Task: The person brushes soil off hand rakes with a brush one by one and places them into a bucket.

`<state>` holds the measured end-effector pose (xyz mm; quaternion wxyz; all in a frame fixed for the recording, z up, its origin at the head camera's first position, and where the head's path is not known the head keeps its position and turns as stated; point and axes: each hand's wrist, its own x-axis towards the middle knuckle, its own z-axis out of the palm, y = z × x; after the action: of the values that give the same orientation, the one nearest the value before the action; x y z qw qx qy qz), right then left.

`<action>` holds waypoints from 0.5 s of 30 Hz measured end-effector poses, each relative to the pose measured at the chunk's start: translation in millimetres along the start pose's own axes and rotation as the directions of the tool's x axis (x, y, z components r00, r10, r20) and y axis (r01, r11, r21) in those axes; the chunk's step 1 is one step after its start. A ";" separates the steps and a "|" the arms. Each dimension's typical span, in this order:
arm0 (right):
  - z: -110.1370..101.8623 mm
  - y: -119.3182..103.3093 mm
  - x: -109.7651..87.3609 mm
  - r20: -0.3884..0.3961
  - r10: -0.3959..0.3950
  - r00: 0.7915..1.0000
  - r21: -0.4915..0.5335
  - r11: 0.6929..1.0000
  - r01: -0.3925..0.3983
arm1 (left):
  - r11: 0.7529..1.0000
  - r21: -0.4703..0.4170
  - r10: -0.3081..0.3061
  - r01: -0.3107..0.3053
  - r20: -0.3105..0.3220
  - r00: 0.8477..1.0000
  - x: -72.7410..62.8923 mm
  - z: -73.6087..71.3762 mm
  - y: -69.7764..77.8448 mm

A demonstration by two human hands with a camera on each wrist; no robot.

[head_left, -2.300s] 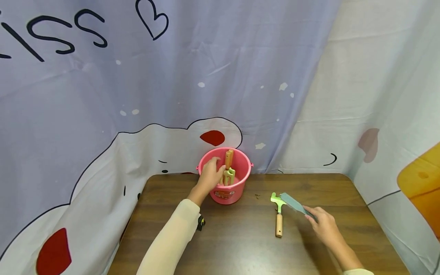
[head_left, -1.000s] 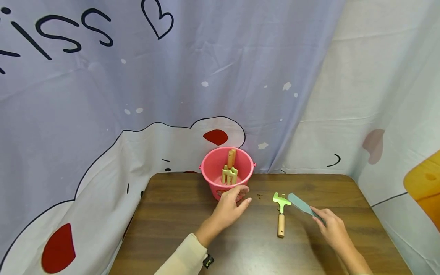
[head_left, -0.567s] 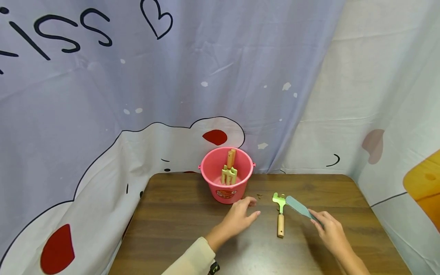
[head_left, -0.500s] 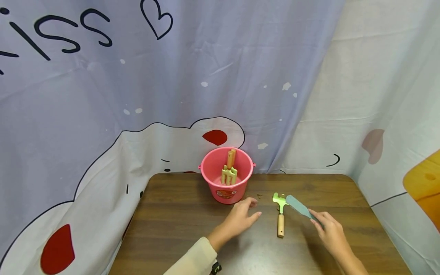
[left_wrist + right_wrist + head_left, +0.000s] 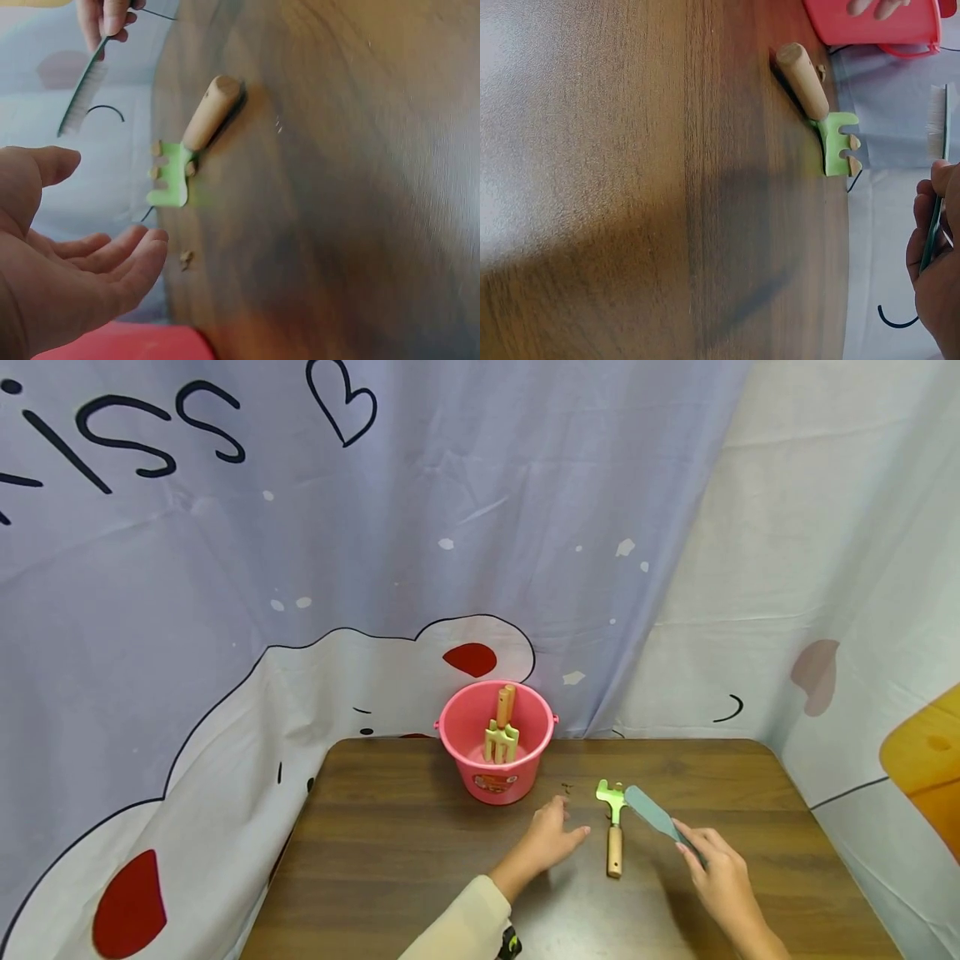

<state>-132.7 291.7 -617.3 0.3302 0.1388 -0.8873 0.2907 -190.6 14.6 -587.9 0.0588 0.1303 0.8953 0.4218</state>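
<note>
One brush (image 5: 651,812) gripped in my right hand (image 5: 720,875), seemingly ready for brushing; left hand (image 5: 544,839), fingers wide at the rake's (image 5: 615,847) nine o'clock, should probably steady it.

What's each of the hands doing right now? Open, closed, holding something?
Left hand: open, holding nothing.
Right hand: closed, holding the blue-green brush by its handle.
</note>
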 end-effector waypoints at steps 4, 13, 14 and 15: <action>-1.1 1.2 0.0 -0.003 -0.005 1.000 0.005 1.000 0.005 | 0.998 0.011 -0.062 0.062 -0.006 0.998 2.0 15.7 3.6; -3.0 3.9 0.7 0.003 0.007 1.000 0.010 1.000 -0.007 | 0.990 0.076 -0.116 0.119 -0.035 0.993 6.8 44.4 9.9; -3.0 4.1 0.4 0.003 0.011 1.000 0.009 1.000 -0.011 | 0.988 0.096 -0.118 0.121 -0.036 0.992 7.0 47.2 10.6; -3.0 4.3 0.0 0.002 0.014 1.000 0.009 1.000 -0.014 | 0.986 0.110 -0.120 0.123 -0.035 0.992 7.5 49.8 11.2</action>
<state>-133.0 297.0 -617.3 0.3265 0.1344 -0.8873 0.2968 -185.0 60.5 -611.0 0.0643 0.0726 0.9246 0.3684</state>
